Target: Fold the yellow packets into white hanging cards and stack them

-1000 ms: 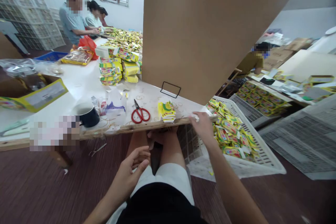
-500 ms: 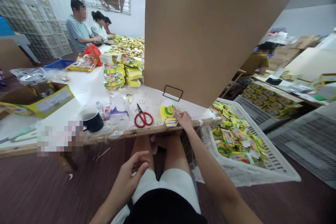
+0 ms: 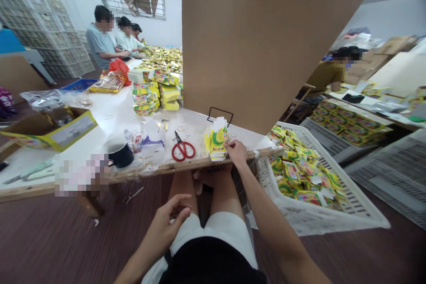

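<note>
My right hand (image 3: 237,152) is at the table's front edge, thumb and fingers pinched on the right side of a flat yellow-and-green carton (image 3: 219,136). The carton is tilted up, its white flap uppermost. Under it lies a small stack of like flat cartons (image 3: 218,158), partly covered. My left hand (image 3: 172,216) hovers above my lap with fingers loosely curled and apart, nothing in it. Red-handled scissors (image 3: 183,148) lie on the table left of the stack. Behind the stack stands a black wire frame (image 3: 220,115).
A large cardboard sheet (image 3: 259,53) rises behind the stack. On my right is a white crate (image 3: 359,206) of yellow packs. A dark mug (image 3: 121,155), an open box (image 3: 73,131) and stacked yellow cartons (image 3: 146,97) stand to the left. Co-workers (image 3: 103,40) sit beyond.
My right hand has gripped the top carton and tipped it up from the stack. My left hand stays over my lap. The view has shifted slightly.
</note>
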Demonstrator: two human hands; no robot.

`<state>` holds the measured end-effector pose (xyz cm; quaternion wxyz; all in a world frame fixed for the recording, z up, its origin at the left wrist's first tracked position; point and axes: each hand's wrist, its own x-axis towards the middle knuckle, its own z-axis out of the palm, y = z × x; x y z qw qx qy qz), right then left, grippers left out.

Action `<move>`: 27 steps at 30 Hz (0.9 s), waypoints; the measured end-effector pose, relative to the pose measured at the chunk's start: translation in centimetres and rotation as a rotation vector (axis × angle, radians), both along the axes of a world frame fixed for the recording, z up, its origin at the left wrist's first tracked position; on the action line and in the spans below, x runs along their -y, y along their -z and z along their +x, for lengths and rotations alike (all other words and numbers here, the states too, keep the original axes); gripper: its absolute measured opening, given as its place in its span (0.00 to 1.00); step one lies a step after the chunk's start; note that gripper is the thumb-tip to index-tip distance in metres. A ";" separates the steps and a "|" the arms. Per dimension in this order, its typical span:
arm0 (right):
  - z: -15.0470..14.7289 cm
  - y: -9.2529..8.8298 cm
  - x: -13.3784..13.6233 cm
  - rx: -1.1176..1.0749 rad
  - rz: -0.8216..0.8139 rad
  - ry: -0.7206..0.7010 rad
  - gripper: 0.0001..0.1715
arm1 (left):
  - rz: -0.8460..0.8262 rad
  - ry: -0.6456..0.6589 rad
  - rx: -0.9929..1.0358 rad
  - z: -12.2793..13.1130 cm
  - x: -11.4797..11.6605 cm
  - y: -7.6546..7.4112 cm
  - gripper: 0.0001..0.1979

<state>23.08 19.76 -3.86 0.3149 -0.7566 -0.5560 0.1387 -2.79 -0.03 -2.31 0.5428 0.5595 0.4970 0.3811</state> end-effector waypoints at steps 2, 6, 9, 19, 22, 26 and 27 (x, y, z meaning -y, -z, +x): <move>0.1 -0.2 0.2 -0.051 0.022 0.005 0.11 | -0.008 0.011 -0.007 0.2 0.0 0.0 0.17; 0.0 -1.4 0.5 -0.228 0.043 -0.042 0.13 | -0.020 -0.029 -0.001 0.0 -0.3 0.0 0.18; -1.3 -2.4 2.7 -0.422 0.013 -0.161 0.21 | -0.032 -0.126 0.109 -0.3 -0.6 -0.1 0.21; -8.9 -1.0 16.4 -1.075 -0.587 -0.793 0.29 | -0.375 -0.025 0.803 0.2 -0.5 -1.4 0.33; -8.9 -0.7 16.6 -1.098 -0.611 -0.780 0.29 | -0.325 0.000 0.811 0.4 -0.1 -1.3 0.34; -9.0 -0.3 16.4 -1.132 -0.558 -0.778 0.26 | -0.237 -0.035 0.817 0.2 0.1 -0.9 0.33; -9.1 -0.1 16.5 -1.124 -0.520 -0.763 0.25 | -0.230 -0.042 0.823 0.2 0.0 -0.7 0.32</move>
